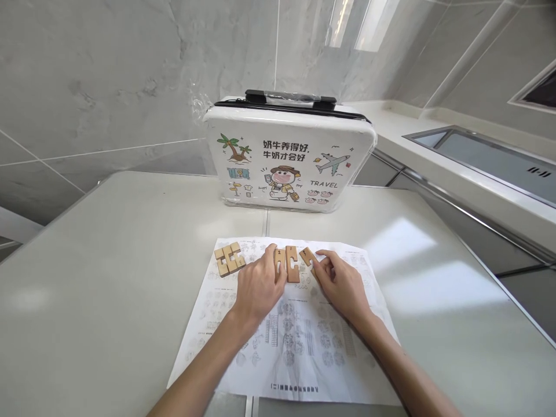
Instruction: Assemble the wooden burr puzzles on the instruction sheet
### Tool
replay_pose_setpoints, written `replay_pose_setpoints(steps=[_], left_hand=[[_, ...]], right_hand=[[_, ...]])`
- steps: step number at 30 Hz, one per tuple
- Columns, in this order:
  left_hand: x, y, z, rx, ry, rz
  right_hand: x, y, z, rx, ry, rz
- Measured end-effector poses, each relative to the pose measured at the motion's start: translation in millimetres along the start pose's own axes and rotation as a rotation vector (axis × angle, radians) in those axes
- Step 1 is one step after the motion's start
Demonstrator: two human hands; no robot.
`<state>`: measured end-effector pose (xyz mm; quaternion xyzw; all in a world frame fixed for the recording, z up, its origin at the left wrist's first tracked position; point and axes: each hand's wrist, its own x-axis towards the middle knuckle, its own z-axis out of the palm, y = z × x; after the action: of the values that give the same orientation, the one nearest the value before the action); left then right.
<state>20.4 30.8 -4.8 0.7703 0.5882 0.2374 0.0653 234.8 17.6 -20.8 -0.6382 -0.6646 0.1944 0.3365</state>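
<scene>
Worktop (108, 278): one, pale and glossy, carrying everything named below.
Case (286, 156): one, white with printed drawings, standing upright near the far edge of the worktop, its black handle on top.
Printed sheet (299, 347): one, lying flat but creased between the case and the worktop's near edge, well in from the left and right edges; its small figures are too faint to read.
Left hand (259, 282): thumb and finger closed about the piece marked 2 (280, 255).
Right hand (346, 285): thumb and finger pinched on the slanted piece (307, 255), its lower end partly covered.
Wooden cluster (230, 259): one, on the sheet's far left corner, touched by neither hand; how many parts it has cannot be told.
Separate wooden pieces: three, on or just over the sheet's far half; the notched piece marked 1 (290, 265) stands between the other two.
Step in hand: seemingly handling and lining up these pieces; moving the slanted one further would call for a light turn.
</scene>
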Motion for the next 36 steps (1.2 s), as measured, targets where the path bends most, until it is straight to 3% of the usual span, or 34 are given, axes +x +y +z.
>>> replay_pose_setpoints(steps=[6, 14, 19, 27, 36], left_hand=[[1, 1, -0.8, -0.139, 0.075, 0.232], [-1, -1, 0.3, -0.122, -0.111, 0.353], [1, -4, 0.5, -0.059, -0.075, 0.318], [8, -17, -1.4, 0.036, 0.047, 0.181], [10, -19, -5.2, 0.007, 0.101, 0.219]], right_hand=[[-2, -1, 3, 0.029, -0.023, -0.083], [-3, -10, -2, 0.064, -0.120, -0.228], [-3, -15, -5, 0.117, -0.191, -0.332], [-4, -14, -4, 0.073, -0.188, -0.233], [-5, -13, -4, 0.074, -0.178, -0.229]])
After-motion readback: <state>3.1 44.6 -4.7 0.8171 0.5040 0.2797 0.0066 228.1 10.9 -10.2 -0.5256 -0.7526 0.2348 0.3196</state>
